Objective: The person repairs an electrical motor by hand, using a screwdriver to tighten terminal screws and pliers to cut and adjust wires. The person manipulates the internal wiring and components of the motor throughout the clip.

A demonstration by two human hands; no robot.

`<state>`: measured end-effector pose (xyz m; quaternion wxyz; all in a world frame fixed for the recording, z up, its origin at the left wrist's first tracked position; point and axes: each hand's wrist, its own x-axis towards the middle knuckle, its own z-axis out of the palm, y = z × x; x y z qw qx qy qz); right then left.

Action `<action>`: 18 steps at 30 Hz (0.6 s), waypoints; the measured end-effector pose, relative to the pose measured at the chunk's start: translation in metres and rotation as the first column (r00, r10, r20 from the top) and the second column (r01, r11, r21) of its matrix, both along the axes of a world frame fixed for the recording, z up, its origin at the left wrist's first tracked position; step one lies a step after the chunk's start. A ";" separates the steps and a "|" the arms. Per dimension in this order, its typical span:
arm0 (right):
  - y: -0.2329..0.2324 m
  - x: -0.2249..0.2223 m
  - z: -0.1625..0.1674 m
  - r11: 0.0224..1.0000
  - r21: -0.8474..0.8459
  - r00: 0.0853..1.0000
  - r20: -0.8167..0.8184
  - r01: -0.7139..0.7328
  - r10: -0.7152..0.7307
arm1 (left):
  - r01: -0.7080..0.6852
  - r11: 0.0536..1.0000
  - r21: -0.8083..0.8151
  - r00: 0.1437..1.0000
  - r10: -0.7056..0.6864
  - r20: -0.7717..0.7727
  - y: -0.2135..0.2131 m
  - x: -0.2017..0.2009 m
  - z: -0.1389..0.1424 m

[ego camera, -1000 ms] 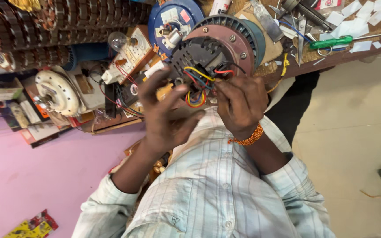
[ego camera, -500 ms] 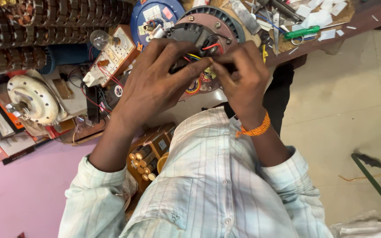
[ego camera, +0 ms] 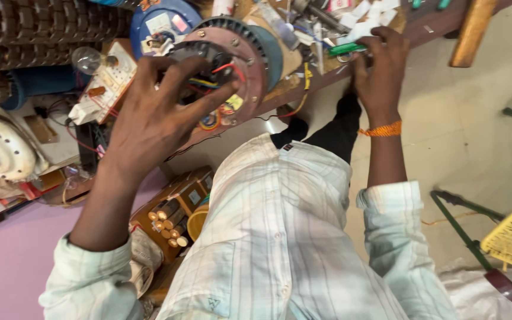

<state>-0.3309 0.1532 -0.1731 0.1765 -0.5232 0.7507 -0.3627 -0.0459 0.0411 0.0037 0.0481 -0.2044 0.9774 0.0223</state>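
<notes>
L hand (ego camera: 161,112) spread wide, fingers over fan motor (ego camera: 232,65) wiring. R hand (ego camera: 380,65) on bench (ego camera: 428,26) edge — fingers curled at green-handled tool (ego camera: 346,48); grip unclear.

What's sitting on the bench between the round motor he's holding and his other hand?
In the head view, between the motor under the left hand and the right hand lie a cluttered strip of bench, loose wires and a green-handled tool at the fingertips.

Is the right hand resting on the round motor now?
No, the right hand is at the bench edge by a green-handled tool, while only the left hand touches the round motor.
</notes>
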 end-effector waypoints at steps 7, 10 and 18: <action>-0.027 -0.026 0.022 0.971 0.105 0.947 -0.221 -0.214 0.232 | -0.042 0.999 0.018 0.999 0.042 0.001 -0.006 -0.015 0.010; -0.028 -0.035 0.025 0.974 0.047 0.938 -0.264 -0.220 0.224 | -0.136 0.990 0.036 0.990 0.137 -0.041 -0.003 -0.024 0.008; -0.038 -0.083 0.027 0.955 -0.205 0.745 0.667 0.214 -0.024 | -0.330 0.934 0.139 0.933 0.345 -0.099 0.004 -0.056 0.017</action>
